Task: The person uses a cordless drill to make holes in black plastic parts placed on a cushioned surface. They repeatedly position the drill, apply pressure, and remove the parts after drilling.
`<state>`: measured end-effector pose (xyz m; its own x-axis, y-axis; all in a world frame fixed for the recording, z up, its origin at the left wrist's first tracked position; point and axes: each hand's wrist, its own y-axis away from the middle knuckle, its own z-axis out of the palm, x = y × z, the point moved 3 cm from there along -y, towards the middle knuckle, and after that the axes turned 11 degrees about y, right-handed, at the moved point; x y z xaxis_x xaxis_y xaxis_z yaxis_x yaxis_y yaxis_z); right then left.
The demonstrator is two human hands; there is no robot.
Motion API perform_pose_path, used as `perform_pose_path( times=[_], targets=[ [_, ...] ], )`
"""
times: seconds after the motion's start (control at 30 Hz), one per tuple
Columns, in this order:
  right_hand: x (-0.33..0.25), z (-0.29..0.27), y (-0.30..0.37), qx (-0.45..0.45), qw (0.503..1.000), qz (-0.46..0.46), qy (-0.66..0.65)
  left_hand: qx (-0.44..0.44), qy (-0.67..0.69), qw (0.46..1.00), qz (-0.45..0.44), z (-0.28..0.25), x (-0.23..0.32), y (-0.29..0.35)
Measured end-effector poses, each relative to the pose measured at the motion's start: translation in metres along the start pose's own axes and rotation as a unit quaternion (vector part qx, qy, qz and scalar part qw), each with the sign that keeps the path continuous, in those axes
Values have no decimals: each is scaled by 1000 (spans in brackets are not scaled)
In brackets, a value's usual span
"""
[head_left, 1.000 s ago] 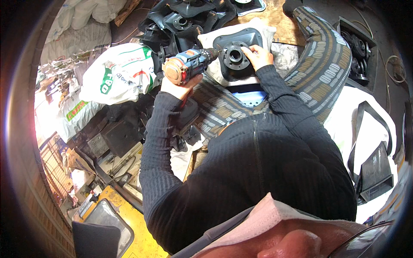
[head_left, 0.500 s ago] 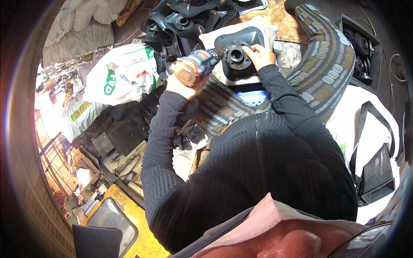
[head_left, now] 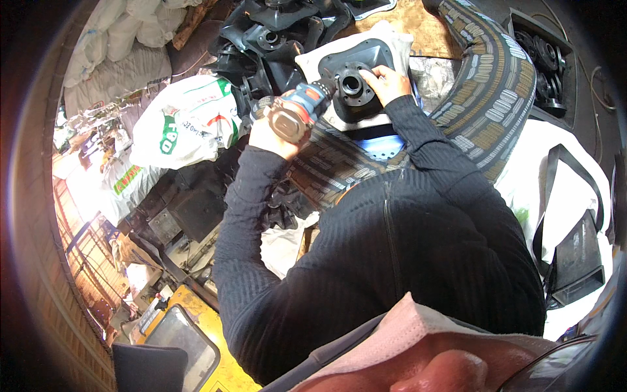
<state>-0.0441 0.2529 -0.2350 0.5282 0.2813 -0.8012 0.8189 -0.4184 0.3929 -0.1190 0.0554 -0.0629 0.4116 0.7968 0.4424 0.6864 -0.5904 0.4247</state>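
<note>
The black flanged part (head_left: 356,100) sits at the far middle, its round collar upward and its wide base plate lying on a white pad (head_left: 400,40). The pad's far edge borders a strip of wooden bench (head_left: 428,26). On the right, a narrow stretch of crinkled pale sheet (head_left: 431,78) separates the pad from a thick patterned cushion (head_left: 496,78), which curves from the far right around to the near side and bounds the space there.

At the far left, a heap of black moulded parts (head_left: 271,38) crowds close to the pad and hems in that side. A bulging white bag (head_left: 189,117) lies farther left. Beyond the cushion, on the right, are a dark crate (head_left: 571,65) of black pieces and a white sack (head_left: 565,173). A blue perforated piece (head_left: 382,147) shows just nearer than the pad.

The left hand (head_left: 271,137) has its fingers wrapped around a power drill (head_left: 302,104), slightly blurred, whose nose points right toward the collar; whether the tip touches is unclear. The right hand (head_left: 390,86) reaches over the cushion, forearm slanting far and left, thumb and forefinger narrowly spaced at the collar's right rim; I cannot tell whether they grip it or merely touch.
</note>
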Motion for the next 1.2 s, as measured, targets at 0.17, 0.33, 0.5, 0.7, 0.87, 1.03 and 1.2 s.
perform_pose_path(
  times=[0.17,0.33,0.5,0.7,0.87,1.03,1.2],
  targets=[
    [0,1,0,22,1000,-13,-2,-49,-97,994,18,-9,-23,-30],
    [-4,-5,-1,9,1000,2,3,-110,-81,989,-54,-22,-7,-37],
    [-6,0,1,14,999,-7,-28,-52,275,943,-181,3,-71,-38],
    [-5,1,3,15,998,-40,-40,-167,9,976,-137,-30,16,-44],
    [1,-1,1,1,999,-32,-15,-246,-146,947,-148,-17,8,-55],
    [5,-2,-5,-10,999,16,-51,-85,-106,991,-2,-13,-18,-39],
    [36,-17,-5,-275,762,155,-565,14,34,999,26,-24,24,16]
  ],
)
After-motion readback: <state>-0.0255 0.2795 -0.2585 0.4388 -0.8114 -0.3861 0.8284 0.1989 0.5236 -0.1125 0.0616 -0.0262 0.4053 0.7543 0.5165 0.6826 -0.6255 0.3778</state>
